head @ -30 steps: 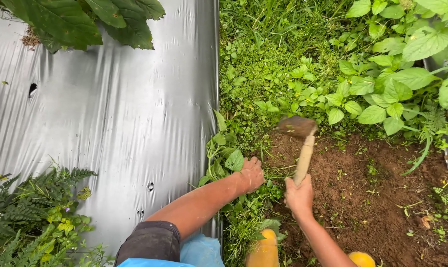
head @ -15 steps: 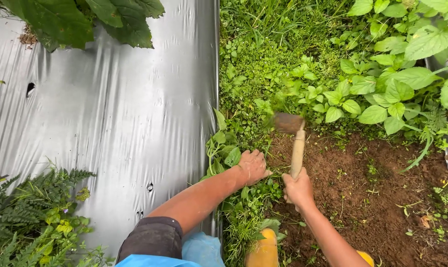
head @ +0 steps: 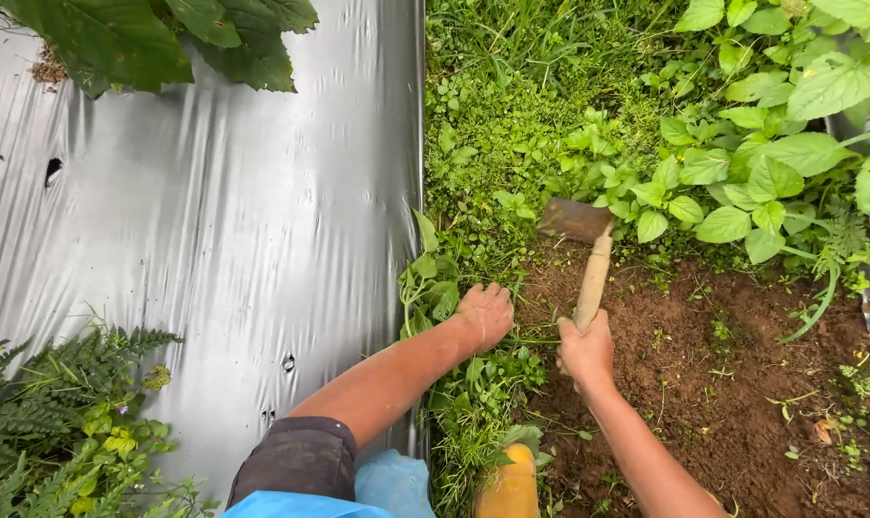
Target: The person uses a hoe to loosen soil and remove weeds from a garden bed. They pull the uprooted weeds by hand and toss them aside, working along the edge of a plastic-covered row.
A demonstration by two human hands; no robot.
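My right hand (head: 586, 349) grips the wooden handle of a small hand hoe (head: 588, 251). Its rusty metal blade rests at the line where bare brown soil (head: 713, 384) meets low green weeds (head: 512, 144). My left hand (head: 485, 313) is closed around a clump of weeds (head: 433, 288) at the edge of the black plastic mulch sheet (head: 214, 230). The two hands are about a hand's width apart.
Broad-leaved plants (head: 771, 144) crowd the upper right. Ferny plants (head: 60, 422) grow at the lower left, and big leaves (head: 156, 38) hang over the top left. A yellow boot tip (head: 508, 484) shows at the bottom. The plastic sheet has small holes (head: 53, 171).
The hoe blade has shifted slightly along the weed line while my right hand keeps its grip. My left hand has stayed on the weeds by the plastic's edge.
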